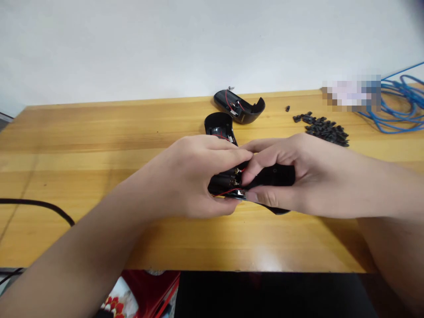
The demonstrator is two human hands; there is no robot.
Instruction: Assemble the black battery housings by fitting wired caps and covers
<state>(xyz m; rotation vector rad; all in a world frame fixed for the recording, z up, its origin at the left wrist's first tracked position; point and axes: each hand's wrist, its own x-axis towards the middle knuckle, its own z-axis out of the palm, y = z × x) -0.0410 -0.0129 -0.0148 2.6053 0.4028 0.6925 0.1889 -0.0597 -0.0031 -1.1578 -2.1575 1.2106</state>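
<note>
Between both hands is a black plastic housing (276,176) with a red wire and metal contacts inside. My left hand (195,174) wraps round its left end, fingers over the far side and thumb along the near edge. My right hand (294,172) has its thumb and index finger pressed at the housing's middle, by the metal contacts. Whether a small part sits between those fingertips is hidden. Just beyond the left hand lies a similar black shell (218,121), partly covered by it. Another curved black shell (243,106) with red wires rests farther back.
A heap of small black plastic pieces (326,130) lies at the right rear, with a single piece (287,108) apart from it. Coiled blue cable (397,106) and a blurred-out item sit at far right. A black cable (39,203) crosses the wooden table (82,145) at left.
</note>
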